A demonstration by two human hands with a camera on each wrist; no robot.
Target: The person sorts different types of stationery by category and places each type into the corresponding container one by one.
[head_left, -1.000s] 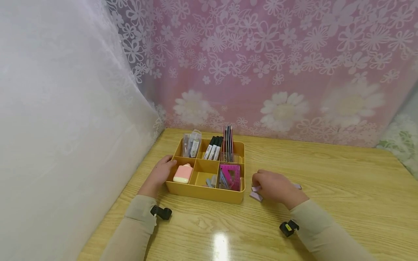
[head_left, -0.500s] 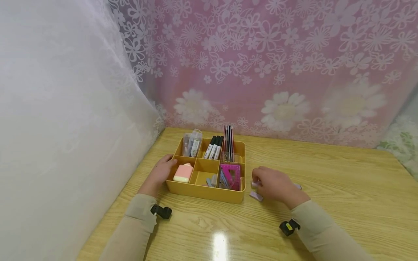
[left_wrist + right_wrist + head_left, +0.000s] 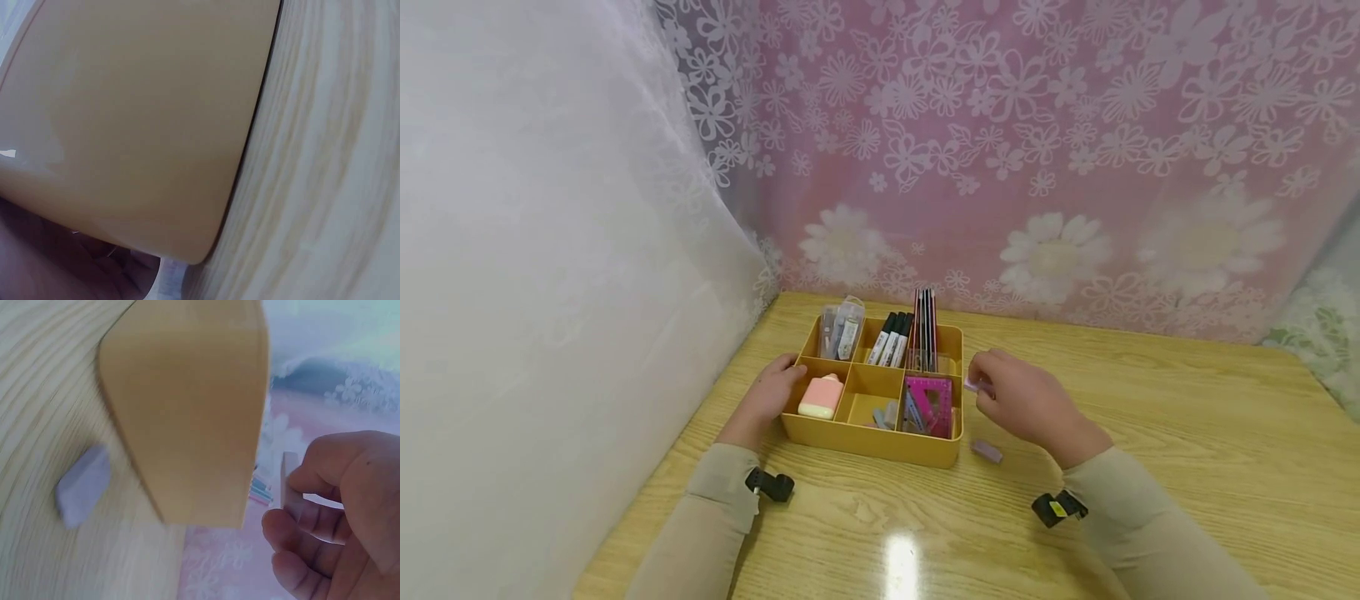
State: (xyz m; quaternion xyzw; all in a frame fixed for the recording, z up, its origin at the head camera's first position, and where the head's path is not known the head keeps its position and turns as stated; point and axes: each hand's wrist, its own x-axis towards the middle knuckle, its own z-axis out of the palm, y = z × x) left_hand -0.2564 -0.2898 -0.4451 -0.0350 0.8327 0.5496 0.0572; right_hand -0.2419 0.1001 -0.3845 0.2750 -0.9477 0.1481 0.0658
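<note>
A yellow divided desk organizer (image 3: 868, 444) stands on the table. My left hand (image 3: 767, 392) grips its left wall, thumb over the rim; in the left wrist view the fingers (image 3: 128, 275) curl by the box's corner. Between thumb and fingers, my right hand (image 3: 1026, 400) pinches a small pale purple eraser (image 3: 287, 478), raised beside the organizer's right wall. A second purple eraser (image 3: 987, 452) lies on the table below that hand. In the front middle compartment are small grey-blue erasers (image 3: 887, 415). A pink bottle-shaped thing (image 3: 822, 397) sits in the front left compartment.
Magenta rulers (image 3: 931, 404) fill the front right compartment. Behind stand black-capped markers (image 3: 891, 340), a clear case (image 3: 842, 330) and upright thin dark sticks (image 3: 925, 329). A white curtain (image 3: 565, 275) borders the left; a pink floral curtain (image 3: 910, 167) hangs behind the table (image 3: 1187, 417).
My right hand has lifted one purple eraser off the table and carried it up and left, close to the organizer. The other eraser stays on the table. My left hand keeps its place.
</note>
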